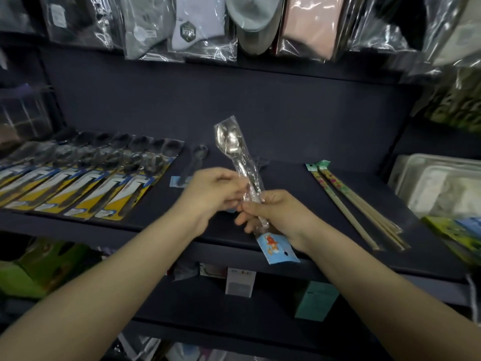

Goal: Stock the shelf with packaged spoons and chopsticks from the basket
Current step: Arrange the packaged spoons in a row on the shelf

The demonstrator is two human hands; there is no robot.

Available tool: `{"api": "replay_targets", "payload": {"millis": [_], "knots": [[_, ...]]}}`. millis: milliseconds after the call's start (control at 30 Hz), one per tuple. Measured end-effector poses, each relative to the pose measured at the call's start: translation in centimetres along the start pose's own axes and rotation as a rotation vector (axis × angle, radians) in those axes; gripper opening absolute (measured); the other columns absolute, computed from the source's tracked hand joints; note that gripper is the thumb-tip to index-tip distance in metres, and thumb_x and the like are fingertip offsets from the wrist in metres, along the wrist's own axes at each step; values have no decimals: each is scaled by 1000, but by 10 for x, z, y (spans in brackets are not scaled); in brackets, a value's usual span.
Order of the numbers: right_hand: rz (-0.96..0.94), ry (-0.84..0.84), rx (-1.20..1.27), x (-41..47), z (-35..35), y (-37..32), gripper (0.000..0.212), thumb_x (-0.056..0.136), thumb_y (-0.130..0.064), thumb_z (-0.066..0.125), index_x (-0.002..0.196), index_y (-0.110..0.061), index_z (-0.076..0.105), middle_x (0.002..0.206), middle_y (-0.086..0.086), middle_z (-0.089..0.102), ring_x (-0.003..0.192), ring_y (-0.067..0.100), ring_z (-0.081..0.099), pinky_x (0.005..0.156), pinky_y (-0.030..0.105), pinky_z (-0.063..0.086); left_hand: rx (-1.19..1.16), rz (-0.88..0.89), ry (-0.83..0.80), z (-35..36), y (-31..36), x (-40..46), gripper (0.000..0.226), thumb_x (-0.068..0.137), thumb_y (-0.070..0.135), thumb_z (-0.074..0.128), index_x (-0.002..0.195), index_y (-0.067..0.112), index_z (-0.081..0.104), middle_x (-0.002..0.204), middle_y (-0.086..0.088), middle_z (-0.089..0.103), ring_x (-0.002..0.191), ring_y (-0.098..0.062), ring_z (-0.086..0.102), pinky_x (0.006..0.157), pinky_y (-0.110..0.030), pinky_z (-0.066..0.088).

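A metal spoon in a clear plastic sleeve with a blue printed card (235, 149) stands nearly upright above the dark shelf (299, 183), bowl up. My right hand (273, 217) grips its handle low down. My left hand (213, 191) pinches the sleeve just left of the handle. Another packaged spoon (194, 162) lies flat on the shelf behind my left hand. Two packs of chopsticks (356, 207) lie on the shelf to the right. The basket is out of view.
A row of several yellow-carded spoon packs (86, 183) fills the shelf's left side. Plastic trays (440, 183) sit at the right end. Bagged socks (197, 24) hang above. Small boxes (239, 281) stand on the lower shelf.
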State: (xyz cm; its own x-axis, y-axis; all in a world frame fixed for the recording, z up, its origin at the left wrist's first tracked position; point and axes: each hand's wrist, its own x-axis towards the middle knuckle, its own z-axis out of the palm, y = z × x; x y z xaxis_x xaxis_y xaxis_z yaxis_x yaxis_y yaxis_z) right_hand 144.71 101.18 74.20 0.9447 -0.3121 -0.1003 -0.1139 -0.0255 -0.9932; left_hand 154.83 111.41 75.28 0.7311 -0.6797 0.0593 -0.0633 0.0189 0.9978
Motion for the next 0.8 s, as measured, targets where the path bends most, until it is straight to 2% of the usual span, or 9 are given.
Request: {"api": "replay_targets", "payload": {"millis": [133, 200, 300, 367, 467, 533, 600, 700, 800], "knots": [[41, -31, -30, -5, 2, 1, 11, 90, -13, 58, 85, -7, 66, 67, 3, 72, 51, 6, 63, 48, 15, 49, 49, 4, 23, 3, -5, 0, 4, 79, 6, 67, 81, 6, 63, 70, -5, 63, 49, -1, 60, 53, -15, 53], [4, -25, -80, -7, 2, 0, 10, 89, -14, 60, 98, -12, 63, 76, 3, 72, 58, 7, 66, 56, 18, 54, 22, -7, 21, 0, 1, 4, 6, 80, 5, 65, 85, 3, 61, 74, -8, 65, 50, -3, 63, 52, -15, 54], [-157, 15, -152, -10, -1, 2, 51, 86, -10, 63, 128, -28, 39, 93, 1, 71, 77, 10, 69, 80, 29, 56, 8, -4, 24, -7, 12, 9, 5, 83, 7, 62, 80, 9, 58, 74, -5, 67, 51, -4, 66, 48, -13, 51], [-239, -19, -130, -14, -3, 1, 54, 87, -4, 60, 126, -35, 38, 88, -3, 71, 80, 8, 68, 80, 27, 55, -12, -30, 17, -13, 18, 14, 11, 84, 9, 61, 75, 13, 57, 74, -4, 67, 51, -5, 66, 49, -14, 53], [-339, -17, -185, -11, -4, 2, 30, 85, 1, 61, 101, -24, 57, 74, -8, 68, 71, 3, 64, 71, 18, 53, -68, -94, -10, -18, 21, 19, 17, 85, 8, 60, 70, 14, 55, 69, -3, 64, 49, -6, 65, 49, -16, 53], [-421, 32, -286, -7, -4, 4, 23, 83, 0, 64, 91, -21, 61, 72, -8, 67, 72, 3, 63, 72, 17, 52, -85, -134, -48, -20, 21, 22, 15, 85, 7, 59, 70, 12, 58, 67, -2, 63, 49, -5, 65, 47, -15, 51], [-518, 38, -367, -4, -4, 4, 28, 81, -2, 67, 93, -27, 62, 75, -10, 69, 77, 1, 65, 76, 16, 52, -93, -169, -95, -22, 20, 24, 16, 85, 7, 59, 70, 11, 60, 61, 1, 65, 53, -5, 64, 48, -14, 51], [-734, 90, -571, 2, -5, 2, 36, 78, -15, 72, 110, -30, 63, 84, -22, 68, 85, -4, 65, 81, 9, 48, -107, -211, -142, -27, 22, 29, 17, 85, 7, 58, 69, 11, 62, 52, 6, 67, 54, -4, 64, 50, -12, 51], [-1029, 276, -953, 16, -7, 1, 37, 77, -31, 69, 112, -18, 68, 86, -5, 67, 77, 10, 56, 75, 16, 45, -89, -231, -186, -35, 25, 33, 12, 84, 8, 59, 73, 9, 65, 57, 4, 68, 54, -2, 65, 50, -11, 50]]}}
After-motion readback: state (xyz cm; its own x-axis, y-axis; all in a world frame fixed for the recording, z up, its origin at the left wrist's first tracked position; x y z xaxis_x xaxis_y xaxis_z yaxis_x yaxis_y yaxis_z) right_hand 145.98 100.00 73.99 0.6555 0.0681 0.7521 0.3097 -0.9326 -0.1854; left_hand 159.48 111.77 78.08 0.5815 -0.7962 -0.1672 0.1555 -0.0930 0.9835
